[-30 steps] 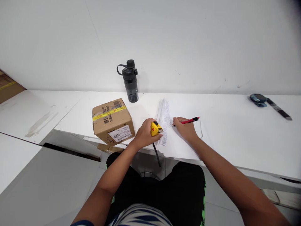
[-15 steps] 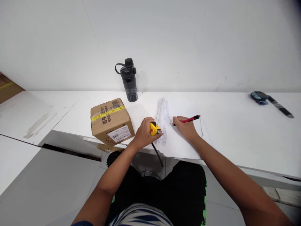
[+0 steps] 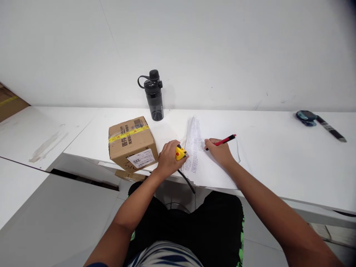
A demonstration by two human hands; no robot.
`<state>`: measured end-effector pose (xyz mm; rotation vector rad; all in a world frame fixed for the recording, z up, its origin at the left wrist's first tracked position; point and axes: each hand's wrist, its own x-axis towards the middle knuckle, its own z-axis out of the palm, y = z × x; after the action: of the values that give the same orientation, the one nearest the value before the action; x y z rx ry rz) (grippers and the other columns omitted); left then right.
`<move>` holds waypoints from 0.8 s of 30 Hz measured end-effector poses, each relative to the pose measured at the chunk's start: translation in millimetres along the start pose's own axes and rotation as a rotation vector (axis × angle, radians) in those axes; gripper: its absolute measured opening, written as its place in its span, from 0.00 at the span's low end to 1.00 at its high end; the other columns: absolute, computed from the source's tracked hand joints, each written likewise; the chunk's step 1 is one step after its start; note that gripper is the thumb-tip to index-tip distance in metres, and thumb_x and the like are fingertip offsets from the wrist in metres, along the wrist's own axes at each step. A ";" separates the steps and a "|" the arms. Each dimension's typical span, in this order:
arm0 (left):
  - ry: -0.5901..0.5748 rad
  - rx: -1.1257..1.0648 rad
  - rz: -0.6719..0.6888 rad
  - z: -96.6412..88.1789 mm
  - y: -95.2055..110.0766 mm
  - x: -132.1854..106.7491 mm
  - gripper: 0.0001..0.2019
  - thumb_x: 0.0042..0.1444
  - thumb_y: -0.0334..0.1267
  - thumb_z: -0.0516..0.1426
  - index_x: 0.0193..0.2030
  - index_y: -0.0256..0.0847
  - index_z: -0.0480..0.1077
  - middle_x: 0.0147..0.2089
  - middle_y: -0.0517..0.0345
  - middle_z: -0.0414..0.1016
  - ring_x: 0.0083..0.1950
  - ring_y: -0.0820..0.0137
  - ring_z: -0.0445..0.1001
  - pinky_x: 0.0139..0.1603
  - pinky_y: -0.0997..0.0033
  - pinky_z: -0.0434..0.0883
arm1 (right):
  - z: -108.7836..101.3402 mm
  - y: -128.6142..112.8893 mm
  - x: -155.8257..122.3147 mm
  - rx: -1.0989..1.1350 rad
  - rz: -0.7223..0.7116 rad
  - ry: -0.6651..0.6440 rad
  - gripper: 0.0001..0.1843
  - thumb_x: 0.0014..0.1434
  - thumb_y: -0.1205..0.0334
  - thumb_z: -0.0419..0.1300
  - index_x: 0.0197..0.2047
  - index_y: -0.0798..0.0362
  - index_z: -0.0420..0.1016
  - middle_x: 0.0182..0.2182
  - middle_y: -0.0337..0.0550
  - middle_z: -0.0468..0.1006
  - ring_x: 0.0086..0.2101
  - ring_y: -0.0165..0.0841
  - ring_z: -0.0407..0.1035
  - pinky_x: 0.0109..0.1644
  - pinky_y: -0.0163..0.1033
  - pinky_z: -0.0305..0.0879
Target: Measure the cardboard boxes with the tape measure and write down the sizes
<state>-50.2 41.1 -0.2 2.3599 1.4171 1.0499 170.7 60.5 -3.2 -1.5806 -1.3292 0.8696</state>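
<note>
My left hand (image 3: 168, 159) is closed around a yellow tape measure (image 3: 180, 152) with a red button, just right of the cardboard box. A black strap hangs from it over the table's front edge. In my right hand (image 3: 220, 151) is a red and black pen (image 3: 226, 141), its lower end close to the paper. That hand rests on a stack of white paper sheets (image 3: 214, 172), partly covered with dense handwriting. The cardboard box (image 3: 130, 142), with yellow tape and a white label, stands left of my left hand.
Behind the box stands a dark water bottle (image 3: 154, 100) near the wall. A dark wristwatch-like device (image 3: 306, 116) and a black marker (image 3: 330, 129) lie at the right on the white table (image 3: 278, 159). Part of another carton (image 3: 9, 102) shows at far left.
My left hand has shifted slightly left with the tape measure, away from the handwriting. My right hand stays in nearly the same place with the pen.
</note>
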 end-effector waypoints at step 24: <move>0.462 0.127 0.536 -13.2 10.9 -14.4 0.33 0.49 0.61 0.61 0.55 0.42 0.67 0.51 0.45 0.72 0.57 0.57 0.71 0.57 0.53 0.70 | -16.5 -8.7 -9.6 -0.300 -0.349 0.155 0.23 0.63 0.63 0.50 0.61 0.48 0.66 0.57 0.54 0.71 0.56 0.47 0.64 0.57 0.57 0.58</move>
<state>-55.5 21.0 8.0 2.7975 0.9934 1.7818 180.7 48.6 10.9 -1.5364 -1.6138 0.3389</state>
